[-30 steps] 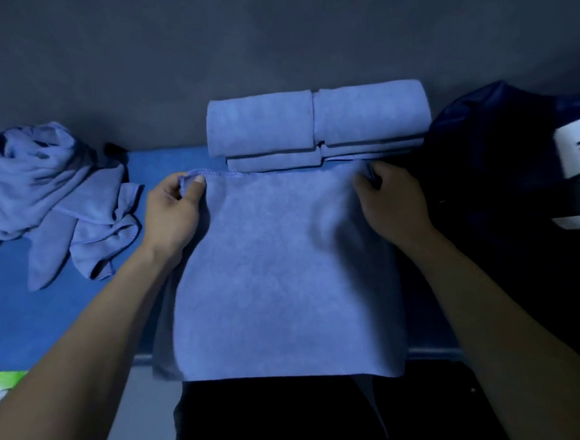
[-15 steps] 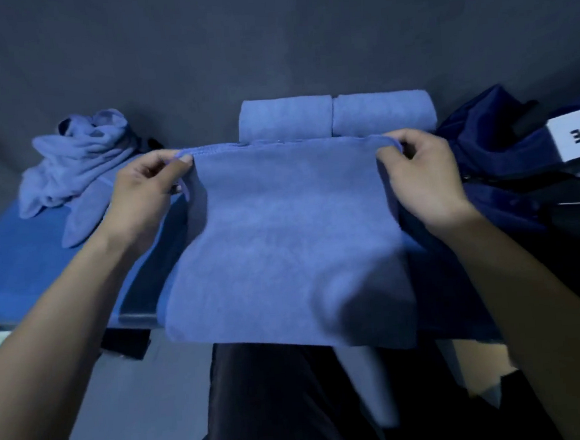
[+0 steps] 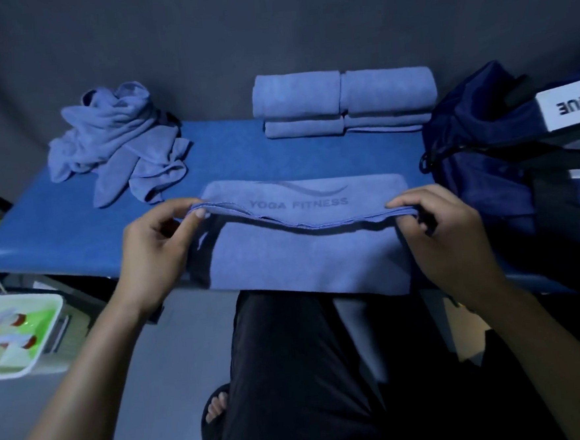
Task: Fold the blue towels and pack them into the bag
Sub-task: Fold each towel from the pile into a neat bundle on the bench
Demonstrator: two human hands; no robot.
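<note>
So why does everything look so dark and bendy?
Head view: dim bluish light, so the bag and the floor go nearly black; the wide lens bows the table edge; the towel print stays readable, while the white tray glares.

A single wide-angle camera sits on the person's head and looks forward and steeply down, so the forearms enter from the bottom corners and the person's own legs fill the lower middle. It is close to the blue table [image 3: 59, 232], whose near edge crosses mid-frame, and the dark wall [image 3: 268, 25] behind the table fills the top. The wide lens bends the table's edges toward the frame sides; there is no second view to overlap with.
</note>
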